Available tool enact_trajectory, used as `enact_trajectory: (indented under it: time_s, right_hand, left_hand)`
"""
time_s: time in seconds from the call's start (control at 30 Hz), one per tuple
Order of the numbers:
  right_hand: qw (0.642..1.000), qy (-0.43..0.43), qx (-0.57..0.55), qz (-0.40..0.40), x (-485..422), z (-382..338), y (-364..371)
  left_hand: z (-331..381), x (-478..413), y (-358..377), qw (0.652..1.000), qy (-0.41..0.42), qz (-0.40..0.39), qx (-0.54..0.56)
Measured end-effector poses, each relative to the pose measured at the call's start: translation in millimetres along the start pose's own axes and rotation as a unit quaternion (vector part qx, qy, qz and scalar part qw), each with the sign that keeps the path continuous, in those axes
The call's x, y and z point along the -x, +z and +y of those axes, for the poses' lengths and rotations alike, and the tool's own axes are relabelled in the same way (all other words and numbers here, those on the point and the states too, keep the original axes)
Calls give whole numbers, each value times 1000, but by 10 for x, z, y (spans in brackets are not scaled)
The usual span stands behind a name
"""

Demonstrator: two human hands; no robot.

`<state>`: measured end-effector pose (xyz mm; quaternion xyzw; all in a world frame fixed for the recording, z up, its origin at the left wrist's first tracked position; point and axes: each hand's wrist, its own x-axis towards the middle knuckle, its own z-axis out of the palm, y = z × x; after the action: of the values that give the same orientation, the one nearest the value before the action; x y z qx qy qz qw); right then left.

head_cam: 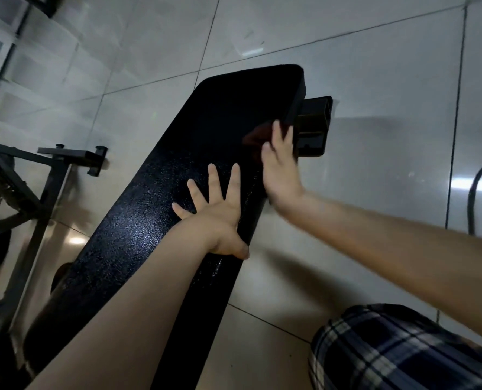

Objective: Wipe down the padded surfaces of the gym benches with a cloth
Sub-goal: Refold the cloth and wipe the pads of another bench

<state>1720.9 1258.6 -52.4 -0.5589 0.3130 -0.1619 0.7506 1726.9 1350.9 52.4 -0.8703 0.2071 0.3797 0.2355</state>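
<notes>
Head view: the gym bench (177, 178) is seen running from the near left to the far right over the tiled floor (360, 80). Its black pad is shiny and bumpy.

The left hand (217, 215) is laid flat on the middle of the pad. Its fingers (234, 178) are spread wide and nothing is held. The right hand (280, 167) is pressed against the right edge of the pad, near the far end, just beside the black metal foot (314, 128). Its fingers (276, 130) look mostly straight, but they are blurred.

A dark reddish patch (255, 136) is seen on the pad by those fingers. It may be the cloth, or only the hand's shine in the pad. Which one cannot be told.

For this step to be done well, the bench should be held steady by the flat left hand while the far end is wiped. The cloth should be laid flat under the fingers and pressed evenly. Long strokes should be made along the pad, each a little over the last, so that no strip is missed. The side edge and the round far corner should be wiped too. The left hand must then be lifted, so the spot under it can be wiped. Care should be taken near the metal foot, so that no knuckles are bumped.
</notes>
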Motion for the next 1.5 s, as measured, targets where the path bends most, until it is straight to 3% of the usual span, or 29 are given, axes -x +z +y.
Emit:
enact_trajectory:
  time_s: [0.17, 0.3, 0.63, 0.93, 1.1, 1.3, 1.5]
  right_hand:
    - [998, 38, 57, 11, -892, -129, -193]
    - [999, 43, 25, 18, -929, -157, -240]
    - [996, 15, -80, -46, 977, 36, 148]
    - [999, 20, 33, 32, 8, 0, 73]
    - [997, 40, 62, 36, -277, -88, -15]
    - [997, 47, 34, 40, 419, -87, 148]
    - [995, 66, 14, -76, 1567, -55, 341]
  left_hand:
    - [-11, 10, 0, 1000, -1, 0, 2]
    - [16, 33, -20, 1000, -5, 1, 0]
    - [40, 8, 14, 999, -27, 23, 2]
    - [39, 48, -13, 1000, -18, 15, -9]
    - [-61, 112, -94, 1000, 1, -5, 5]
    - [-272, 563, 7, 994, 11, -98, -49]
    - [-679, 1111, 454, 986, -41, -138, -90]
